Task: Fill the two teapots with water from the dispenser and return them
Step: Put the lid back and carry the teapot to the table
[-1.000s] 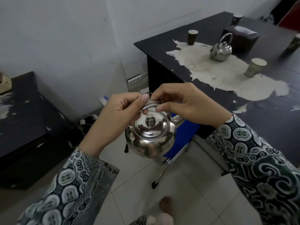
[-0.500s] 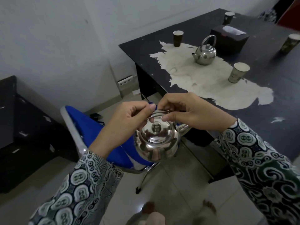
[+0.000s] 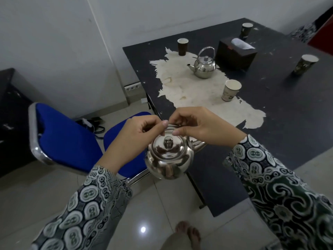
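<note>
A shiny steel teapot [image 3: 169, 159] with its lid on hangs in the air in front of me, above the floor beside the table's near corner. Both hands hold its thin wire handle: my left hand [image 3: 137, 136] pinches it from the left and my right hand [image 3: 200, 127] pinches it from the right. Its spout points right. A second steel teapot [image 3: 204, 66] stands upright on the black table [image 3: 288, 114], on the worn pale patch, handle raised, spout to the left. No dispenser is in view.
Several paper cups stand on the table: one near the second teapot [image 3: 231, 90], one behind it [image 3: 182, 46], others at the far and right edges. A dark tissue box [image 3: 236, 52] sits behind the teapot. A blue chair [image 3: 72, 138] stands left of me. A black cabinet [image 3: 10, 114] is far left.
I have moved closer to the table, which now lies nearer and more central. The blue chair has come fully into view at left. Both hands keep the same hold on the teapot's handle.
</note>
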